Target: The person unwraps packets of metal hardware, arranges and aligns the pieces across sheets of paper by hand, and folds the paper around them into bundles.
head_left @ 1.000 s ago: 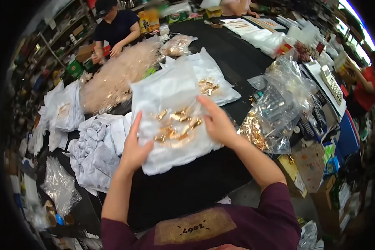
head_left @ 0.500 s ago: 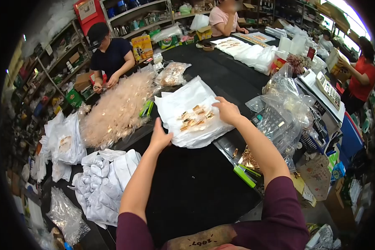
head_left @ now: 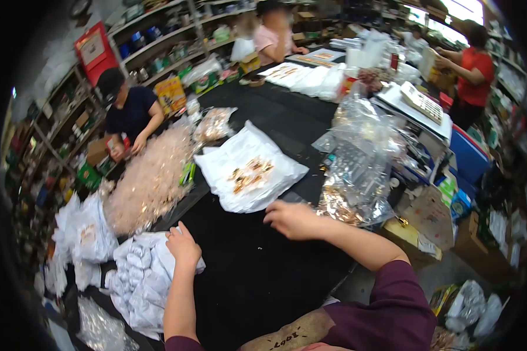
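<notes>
My left hand [head_left: 183, 244] lies at the right edge of a pile of folded white soft sheets or bags [head_left: 141, 275], its fingers apart and touching the top. I cannot see anything gripped in it. My right hand [head_left: 293, 221] hovers over the black table, fingers loosely bent and apart, with nothing visible in them. Just beyond it lies a stack of crinkled white sheets [head_left: 222, 175], apart from both hands. Small gold-coloured metal pieces [head_left: 253, 174] are spread on the middle of that stack.
Left of the stack is a heap of pinkish clear bags with gold pieces [head_left: 149, 181]. More white sheets [head_left: 88, 234] lie beyond the pile. Clear plastic bags [head_left: 357, 169] and a calculator [head_left: 421, 104] sit at right. Co-workers are around the table.
Both hands have let go of the white stack bearing gold pieces. My left hand has moved down-left to the white pile, my right hand back towards me. The view has shifted.
</notes>
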`<state>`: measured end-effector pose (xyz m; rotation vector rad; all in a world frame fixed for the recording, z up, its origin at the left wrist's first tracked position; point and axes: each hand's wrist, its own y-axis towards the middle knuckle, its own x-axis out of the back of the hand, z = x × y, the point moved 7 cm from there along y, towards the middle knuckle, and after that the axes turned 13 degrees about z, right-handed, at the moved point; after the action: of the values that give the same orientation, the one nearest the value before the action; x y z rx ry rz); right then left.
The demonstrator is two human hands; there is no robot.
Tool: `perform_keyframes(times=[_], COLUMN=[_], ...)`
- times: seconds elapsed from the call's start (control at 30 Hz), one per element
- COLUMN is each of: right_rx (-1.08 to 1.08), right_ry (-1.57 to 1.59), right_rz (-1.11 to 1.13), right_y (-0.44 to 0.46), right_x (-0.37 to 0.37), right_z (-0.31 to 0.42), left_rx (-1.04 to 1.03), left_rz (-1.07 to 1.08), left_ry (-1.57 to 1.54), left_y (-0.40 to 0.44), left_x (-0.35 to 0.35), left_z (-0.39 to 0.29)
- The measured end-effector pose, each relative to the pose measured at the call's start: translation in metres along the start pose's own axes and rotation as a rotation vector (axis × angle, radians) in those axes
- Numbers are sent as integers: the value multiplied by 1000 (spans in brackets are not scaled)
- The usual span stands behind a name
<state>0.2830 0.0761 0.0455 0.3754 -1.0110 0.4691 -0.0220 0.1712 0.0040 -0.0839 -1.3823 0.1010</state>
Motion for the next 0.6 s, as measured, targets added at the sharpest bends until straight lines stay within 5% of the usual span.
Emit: perform_keyframes(times=[0.13, 0.23, 0.37, 0.53, 0.6], right_rx=[-25, 9, 73, 98, 111], right_ry=[45, 8, -40, 60, 110], right_rz=[175, 233, 276, 200, 155], right_y=[-13, -10, -7, 7, 20], right_x=[-48, -69, -80, -97, -101], right_z=[17, 30, 43, 55, 61], left_rx=[-248, -638, -470, -311, -493], left_rz=[-253, -402, -264, -89, -144], left_ry=[187, 186, -281, -246, -322], left_y=[-26, -83, -85, -90, -105], left_x=[-1, 19, -2, -10, 5], left_z=[-40, -80, -50, -38, -54])
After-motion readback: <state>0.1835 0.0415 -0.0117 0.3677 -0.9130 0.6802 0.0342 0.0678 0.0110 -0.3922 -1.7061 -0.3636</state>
